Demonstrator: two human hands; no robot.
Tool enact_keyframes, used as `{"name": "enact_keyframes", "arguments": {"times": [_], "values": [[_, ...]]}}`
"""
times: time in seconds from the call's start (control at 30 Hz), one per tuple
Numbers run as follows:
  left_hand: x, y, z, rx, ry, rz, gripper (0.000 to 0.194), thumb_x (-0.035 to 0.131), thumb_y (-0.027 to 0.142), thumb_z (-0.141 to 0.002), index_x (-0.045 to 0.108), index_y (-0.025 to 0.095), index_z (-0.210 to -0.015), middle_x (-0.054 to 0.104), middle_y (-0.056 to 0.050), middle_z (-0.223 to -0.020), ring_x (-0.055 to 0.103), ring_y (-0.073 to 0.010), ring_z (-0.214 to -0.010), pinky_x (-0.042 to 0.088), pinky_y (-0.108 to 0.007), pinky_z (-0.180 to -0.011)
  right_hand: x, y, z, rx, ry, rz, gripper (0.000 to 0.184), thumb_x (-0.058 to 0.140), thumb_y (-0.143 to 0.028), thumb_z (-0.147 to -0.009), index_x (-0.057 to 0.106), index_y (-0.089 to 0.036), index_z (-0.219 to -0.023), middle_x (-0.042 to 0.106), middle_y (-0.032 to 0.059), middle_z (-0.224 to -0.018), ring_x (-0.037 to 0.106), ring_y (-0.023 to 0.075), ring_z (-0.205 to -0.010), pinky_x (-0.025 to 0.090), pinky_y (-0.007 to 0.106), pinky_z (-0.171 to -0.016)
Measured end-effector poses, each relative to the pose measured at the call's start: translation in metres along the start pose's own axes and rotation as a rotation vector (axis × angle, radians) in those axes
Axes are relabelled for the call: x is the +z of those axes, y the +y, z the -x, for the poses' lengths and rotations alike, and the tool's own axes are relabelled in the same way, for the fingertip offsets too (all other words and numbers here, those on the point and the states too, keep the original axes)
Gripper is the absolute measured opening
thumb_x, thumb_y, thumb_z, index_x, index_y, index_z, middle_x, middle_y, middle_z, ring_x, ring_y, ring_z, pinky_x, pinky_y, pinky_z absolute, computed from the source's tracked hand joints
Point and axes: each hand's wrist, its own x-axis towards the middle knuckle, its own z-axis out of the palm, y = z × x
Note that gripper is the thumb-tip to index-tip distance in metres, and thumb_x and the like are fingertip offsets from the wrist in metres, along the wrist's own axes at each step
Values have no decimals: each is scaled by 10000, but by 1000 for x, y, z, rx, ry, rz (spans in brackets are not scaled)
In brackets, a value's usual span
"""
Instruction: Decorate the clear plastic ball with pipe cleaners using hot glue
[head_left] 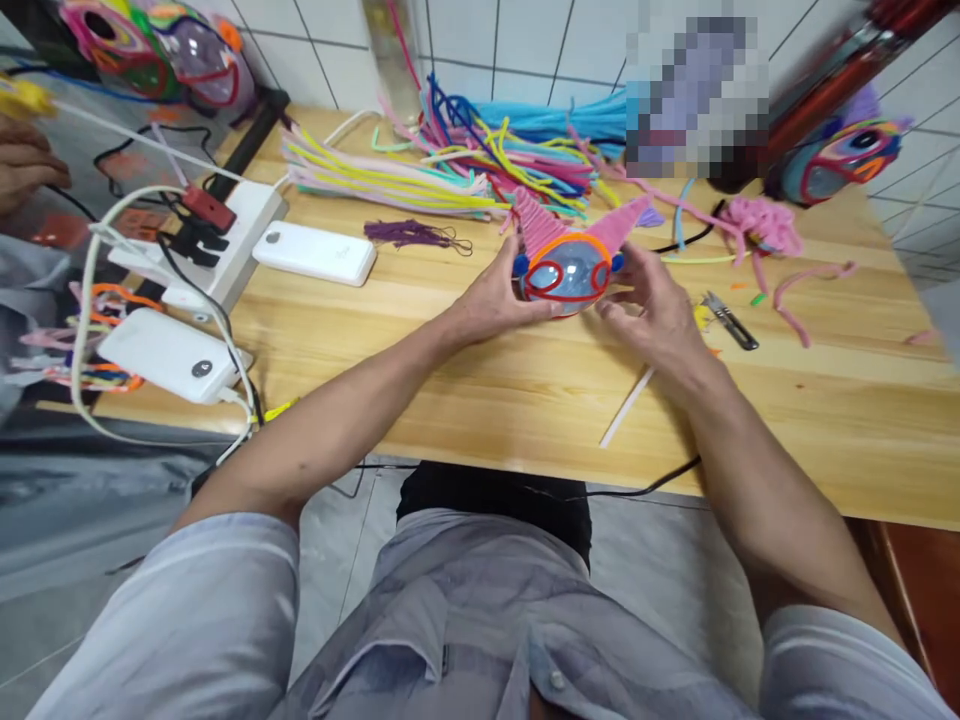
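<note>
Between both hands is a clear ball-shaped craft figure (574, 270) with pink pipe-cleaner ears, an orange arch, red loops and blue knobs at its sides. My left hand (491, 295) grips its left side, thumb along the lower edge. On the other side my right hand (652, 300) is curled against the figure near the right blue knob, some fingertips hidden behind it. A white pipe cleaner (628, 408) lies below my right hand. Small thread snips (731, 322) rest just right of that hand.
Bundles of coloured pipe cleaners (390, 180) lie along the tiled wall. White power banks (315, 252), a power strip (244, 235) and looping cables occupy the left. Pink pipe-cleaner pieces (787, 300) and another finished figure (832, 165) are at right. A person's hand (30, 165) shows at far left.
</note>
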Motion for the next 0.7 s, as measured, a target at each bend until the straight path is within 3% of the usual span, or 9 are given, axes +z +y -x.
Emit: {"name": "enact_keyframes", "arguments": {"times": [0.2, 0.4, 0.6, 0.7], "values": [[0, -9, -5, 41, -2, -26, 1267, 968, 673, -636, 365, 202, -1646, 522, -189, -1616, 417, -479, -1581, 333, -644, -1322, -7, 10, -4, 9, 42, 21, 680, 797, -460, -922, 508, -399, -1534, 692, 79, -1486, 740, 353, -1241, 634, 630, -1028], [-2, -16, -7, 55, 12, -51, 1267, 951, 715, -636, 366, 216, -1643, 538, -157, -1568, 346, -524, -1609, 313, -678, -1300, -13, 15, -6, 7, 160, 78, 573, 750, -476, -958, 554, -318, -1472, 748, 109, -1370, 781, 320, -1103, 624, 624, -1016], [-2, -11, -5, 40, 17, 5, 1305, 985, 700, -591, 377, 216, -1640, 530, -183, -1578, 430, -494, -1555, 369, -650, -1290, -21, 11, -2, 39, 114, 33, 571, 649, -664, -996, 511, -440, -1503, 696, 60, -1475, 657, 412, -1339, 593, 690, -1051], [-1, -5, -3, 43, 7, 34, 1288, 997, 683, -590, 398, 211, -1628, 535, -190, -1579, 457, -479, -1534, 376, -626, -1297, -22, 9, -2, 60, 93, 19, 615, 605, -724, -995, 487, -438, -1526, 695, 54, -1482, 618, 411, -1390, 589, 696, -1057]]}}
